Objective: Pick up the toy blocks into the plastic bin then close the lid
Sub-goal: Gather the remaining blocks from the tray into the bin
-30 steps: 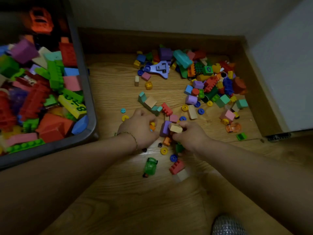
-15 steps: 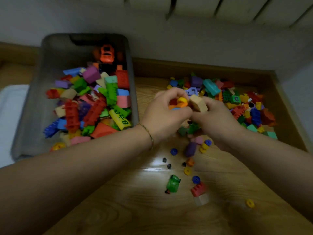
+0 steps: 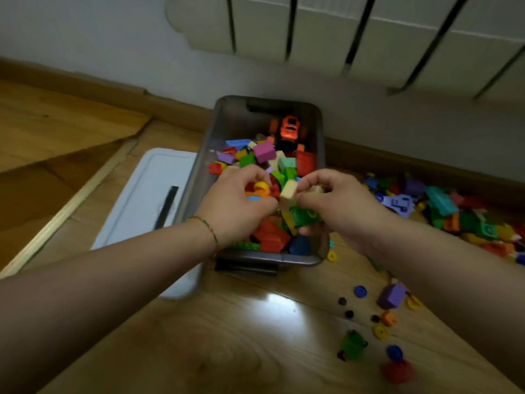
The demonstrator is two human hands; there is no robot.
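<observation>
Both hands are over the grey plastic bin (image 3: 233, 120), right above its near half. The left hand (image 3: 238, 207) is curled tight around a small handful: a yellow ring (image 3: 261, 186) shows between thumb and fingers, with orange and blue bits tucked beneath it. The right hand (image 3: 339, 206) pinches a cream block (image 3: 288, 190) at its fingertips, and a green block (image 3: 304, 216) sits clasped under its palm. Nothing is let go; both grips are closed on their loads.

The bin is already heaped with coloured blocks, with an orange toy car (image 3: 289, 128) at its far end. The white lid (image 3: 147, 200) lies flat on the floor, off the bin and just to its left. To the right of the bin, a loose pile of blocks (image 3: 443, 207) sits against the skirting. Nearer than the bin and to its right, a purple block (image 3: 392, 295) and scattered small rings lie on the wood.
</observation>
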